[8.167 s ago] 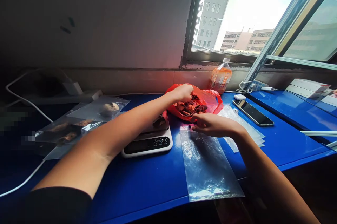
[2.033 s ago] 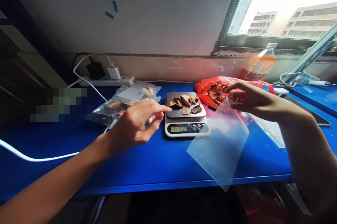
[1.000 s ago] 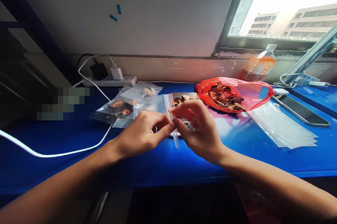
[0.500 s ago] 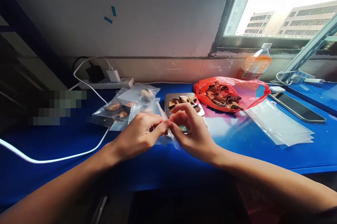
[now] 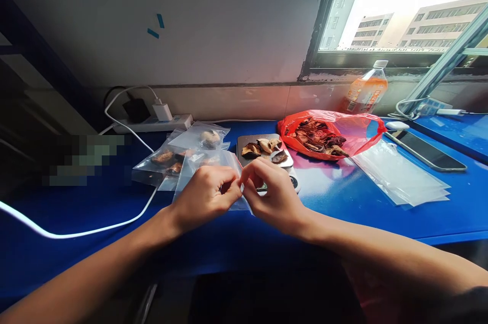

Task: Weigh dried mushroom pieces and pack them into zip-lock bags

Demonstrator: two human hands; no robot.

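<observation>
A clear zip bag is pinched at its edge between the fingers of my left hand and my right hand. The fingertips of both hands meet at the middle, and the hands hide much of the bag. Just behind them stands a small digital scale with several dried brown-and-cream slices on its metal plate. My right hand covers most of the scale's display. Left of the scale lie filled clear bags with brown dried pieces and a pale round piece inside.
An open red plastic bag of dried slices sits right of the scale. Flat clear bags, a phone and an orange drink bottle are further right. A white cable loops across the blue table from a power strip.
Both hands have come closer together along the bag's edge, with the right fingers now more curled. More of the slices on the scale show. The view has shifted slightly.
</observation>
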